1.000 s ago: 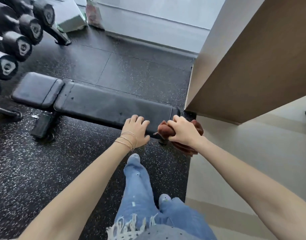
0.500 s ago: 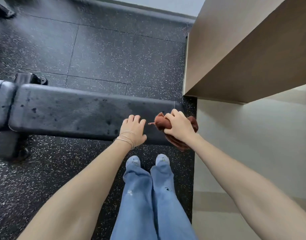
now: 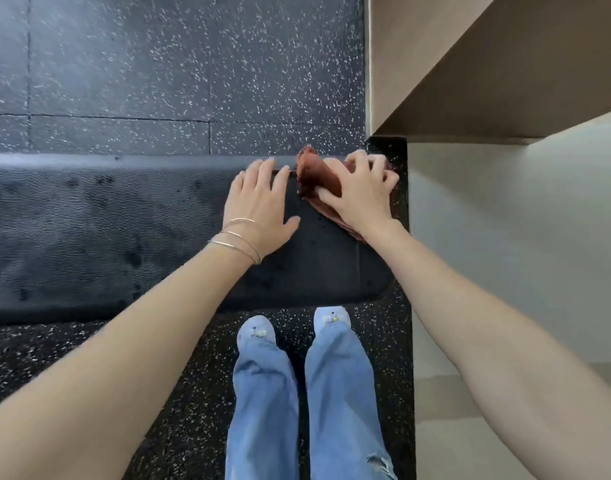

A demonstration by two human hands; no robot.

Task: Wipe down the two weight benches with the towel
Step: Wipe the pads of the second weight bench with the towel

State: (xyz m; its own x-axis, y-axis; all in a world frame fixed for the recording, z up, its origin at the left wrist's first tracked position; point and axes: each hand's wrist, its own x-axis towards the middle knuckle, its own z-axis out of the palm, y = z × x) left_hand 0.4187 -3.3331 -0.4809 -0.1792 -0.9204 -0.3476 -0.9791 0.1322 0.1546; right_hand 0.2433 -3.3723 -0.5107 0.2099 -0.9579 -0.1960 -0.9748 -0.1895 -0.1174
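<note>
A black padded weight bench (image 3: 89,237) runs across the view from the left edge to its rounded right end near my feet. My right hand (image 3: 361,195) presses a bunched reddish-brown towel (image 3: 319,180) onto the pad at the far right corner, fingers spread over the cloth. Just left of it, my left hand (image 3: 259,209) lies flat on the pad with its fingers apart and nothing in it, thin bangles at the wrist. Only this one bench is in view.
A beige wall corner (image 3: 470,81) and pale wall stand close on the right of the bench end. Speckled black rubber flooring (image 3: 158,81) stretches beyond the bench. My feet (image 3: 293,327) stand against the bench's near edge.
The view has closed in and tilted down over the bench end. Both hands have slid from the near edge across to the far side of the pad, the right one taking the towel along.
</note>
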